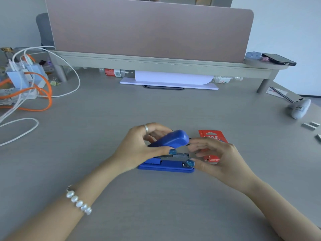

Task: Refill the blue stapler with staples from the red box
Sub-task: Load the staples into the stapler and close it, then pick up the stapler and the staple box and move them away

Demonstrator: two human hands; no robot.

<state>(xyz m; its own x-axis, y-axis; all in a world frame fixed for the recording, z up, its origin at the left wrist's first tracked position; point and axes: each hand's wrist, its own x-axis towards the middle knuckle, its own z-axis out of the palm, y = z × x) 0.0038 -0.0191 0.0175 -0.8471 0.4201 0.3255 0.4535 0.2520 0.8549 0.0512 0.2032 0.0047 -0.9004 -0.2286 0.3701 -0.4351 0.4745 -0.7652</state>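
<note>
The blue stapler [166, 166] rests on the grey desk in the middle of the head view, its base flat and its top cover lifted open. My left hand [139, 148] grips the raised cover from the left, thumb under it. The metal staple channel is exposed below. My right hand [213, 157] is at the stapler's front end, thumb on the base tip and fingers curled over the channel; whether it holds staples I cannot tell. The red box [212, 136] lies just behind my right hand, partly hidden by it.
Loose staple strips [311, 126] lie at the far right. A grey pouch [297, 108] sits right of centre. Chargers with orange and white cables [26, 87] crowd the left. A monitor shelf [156, 61] with a phone [279, 59] spans the back, above white paper [170, 79].
</note>
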